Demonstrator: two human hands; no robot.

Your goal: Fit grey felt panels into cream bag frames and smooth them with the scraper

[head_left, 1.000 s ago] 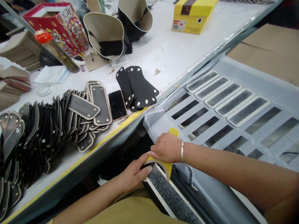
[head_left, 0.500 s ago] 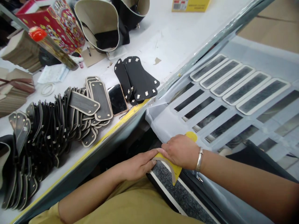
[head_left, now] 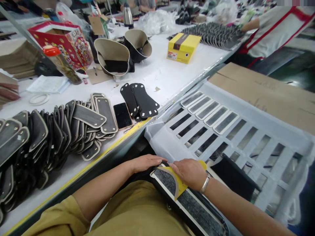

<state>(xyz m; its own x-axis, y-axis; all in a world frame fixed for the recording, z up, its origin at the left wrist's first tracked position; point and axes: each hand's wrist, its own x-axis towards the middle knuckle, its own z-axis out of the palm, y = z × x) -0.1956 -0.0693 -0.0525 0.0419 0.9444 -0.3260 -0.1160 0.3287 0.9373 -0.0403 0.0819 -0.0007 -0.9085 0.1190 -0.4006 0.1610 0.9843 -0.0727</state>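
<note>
Across my lap lies a long dark grey panel (head_left: 197,208) with a white border and a black outer edge. My right hand (head_left: 188,173) is closed on a thin yellow piece (head_left: 181,188) with a pale edge. That piece bows over the panel, its rounded end showing beyond my knuckles. My left hand (head_left: 145,163) rests at the panel's far end, fingers together over the edge; its thumb is mostly hidden.
A white slatted rack (head_left: 169,141) at the right bears white-edged strips (head_left: 225,122) and a black piece (head_left: 233,175). The left table holds piled grey panels (head_left: 59,131), a phone (head_left: 122,115), black pieces (head_left: 145,101) and a yellow box (head_left: 183,47). A co-worker (head_left: 278,29) stands behind.
The view has tilted up, bringing the far table and the co-worker into sight. My left fingers now lie at the panel's end, slightly apart from the yellow piece, which my right hand still grips.
</note>
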